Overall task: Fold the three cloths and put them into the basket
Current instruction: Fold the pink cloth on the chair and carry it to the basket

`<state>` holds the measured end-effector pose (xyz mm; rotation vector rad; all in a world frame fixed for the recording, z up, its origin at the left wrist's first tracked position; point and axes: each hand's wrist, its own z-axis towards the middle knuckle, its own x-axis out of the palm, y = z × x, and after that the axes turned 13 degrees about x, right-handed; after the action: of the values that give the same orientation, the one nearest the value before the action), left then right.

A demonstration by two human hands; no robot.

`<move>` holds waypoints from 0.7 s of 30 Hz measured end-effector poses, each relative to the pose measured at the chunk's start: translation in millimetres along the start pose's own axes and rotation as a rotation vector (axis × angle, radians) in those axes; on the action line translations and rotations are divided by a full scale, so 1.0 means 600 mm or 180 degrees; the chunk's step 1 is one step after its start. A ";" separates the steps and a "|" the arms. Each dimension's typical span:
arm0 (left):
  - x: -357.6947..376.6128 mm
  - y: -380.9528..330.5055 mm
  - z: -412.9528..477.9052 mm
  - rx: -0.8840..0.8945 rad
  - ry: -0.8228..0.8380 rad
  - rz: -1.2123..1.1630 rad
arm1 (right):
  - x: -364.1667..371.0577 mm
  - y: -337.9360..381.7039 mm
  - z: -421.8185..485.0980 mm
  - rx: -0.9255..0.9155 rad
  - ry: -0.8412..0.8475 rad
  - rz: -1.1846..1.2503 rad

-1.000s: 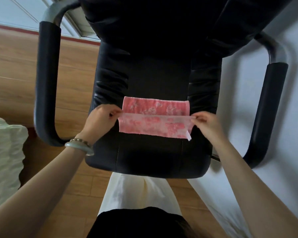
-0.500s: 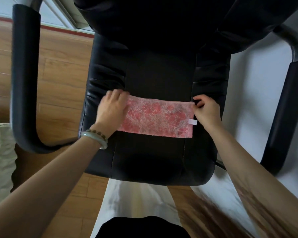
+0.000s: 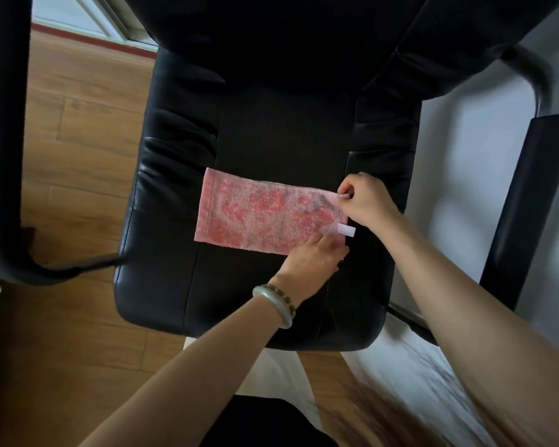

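Head view looks straight down on a black leather chair seat (image 3: 162, 253), where a pink cloth (image 3: 265, 214) lies flat as a long folded strip across the middle of the cushion, its long side running left to right and tilted slightly down toward the right. A small white label (image 3: 346, 230) sticks out from the cloth's right short edge.

Both hands work at that right end. The right hand (image 3: 367, 201) sits at the far right corner, thumb and fingertips closed in a pinch on the cloth's upper right corner, so the fabric lies to the left of the grip. The left hand (image 3: 317, 258) reaches across from the near side and rests on the near right corner, fingers (image 3: 320, 241) pressed over the cloth's lower edge; whether they pinch the fabric or only press on it cannot be told, since the back of the hand hides the fingertips. A pale bangle and a beaded bracelet (image 3: 279, 301) circle the left wrist.

The cloth's left end lies free on the seat, well apart from both hands. Wooden floor (image 3: 71, 130) shows to the left of the chair, and black armrests (image 3: 0, 140) frame both sides.
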<state>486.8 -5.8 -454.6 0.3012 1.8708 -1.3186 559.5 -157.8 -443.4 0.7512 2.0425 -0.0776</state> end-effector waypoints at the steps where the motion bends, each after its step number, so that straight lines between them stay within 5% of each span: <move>1: 0.003 -0.002 0.005 -0.0074 0.0014 0.0045 | -0.002 0.000 0.000 0.0043 0.0071 0.0101; 7: 0.002 -0.017 0.013 -0.0450 -0.0286 0.0351 | -0.019 0.010 -0.009 0.0371 0.0379 0.0598; 13: -0.061 -0.024 -0.061 -0.1321 -0.1674 -0.0494 | -0.045 0.079 -0.029 0.0557 0.0866 0.1991; 21: -0.109 0.057 -0.176 -0.2912 -0.2171 -0.1197 | 0.047 0.230 -0.041 0.0600 0.0815 0.1877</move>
<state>499.2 116.9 -416.8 -0.8937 1.7361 -0.5294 604.5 -23.8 -420.0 1.5181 1.9817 0.1736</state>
